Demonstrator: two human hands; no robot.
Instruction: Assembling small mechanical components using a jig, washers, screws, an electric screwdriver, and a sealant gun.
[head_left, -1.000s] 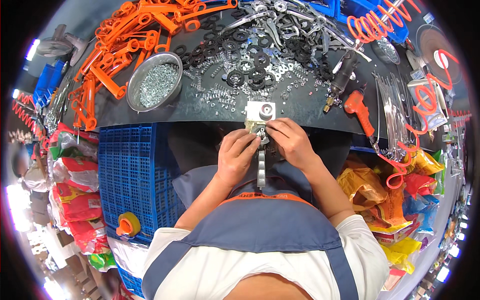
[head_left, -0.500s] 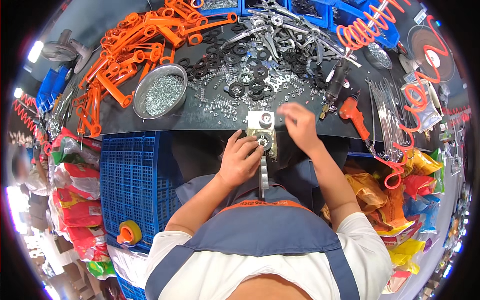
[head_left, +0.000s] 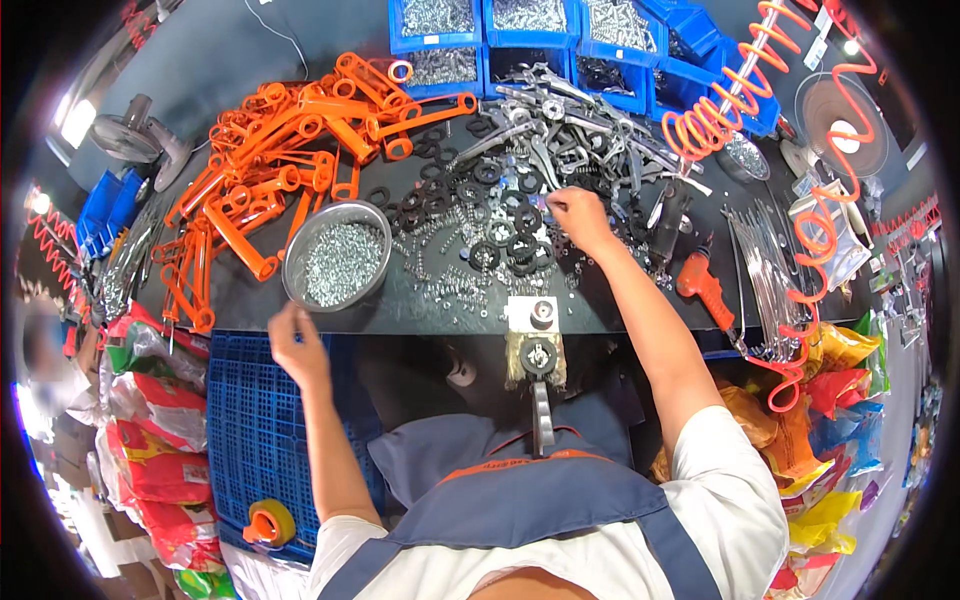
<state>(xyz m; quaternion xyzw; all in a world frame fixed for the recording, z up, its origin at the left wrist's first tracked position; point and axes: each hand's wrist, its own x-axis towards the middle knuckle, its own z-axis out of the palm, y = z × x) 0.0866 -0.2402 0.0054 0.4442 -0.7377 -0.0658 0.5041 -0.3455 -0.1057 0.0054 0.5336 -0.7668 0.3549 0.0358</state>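
My left hand (head_left: 298,345), blurred by motion, is just below a metal bowl (head_left: 338,258) of small shiny parts. Whether its fingers hold anything does not show. Reaching forward, my right hand (head_left: 580,218) is over the loose parts with its fingers closed together; what they grip, if anything, is hidden. Grey metal levers (head_left: 600,130) lie beyond it, black rings (head_left: 522,247) to its left. At the table's front edge is a fixture (head_left: 524,305) with a round post. Nearer me, a black ring with a metal centre (head_left: 538,357) sits there, a grey handle (head_left: 542,415) extending toward me.
Orange frames (head_left: 240,235) are heaped at left, with springs (head_left: 455,285) near the middle. Blue bins (head_left: 530,20) line the back. To the right are an orange-red power tool (head_left: 705,288), thin metal rods (head_left: 765,275) and a coiled red hose (head_left: 815,235).
My left hand has left the black ring on the fixture and swung left to the bowl. My right hand has moved forward from beside the fixture to the parts pile. The view has shifted too.
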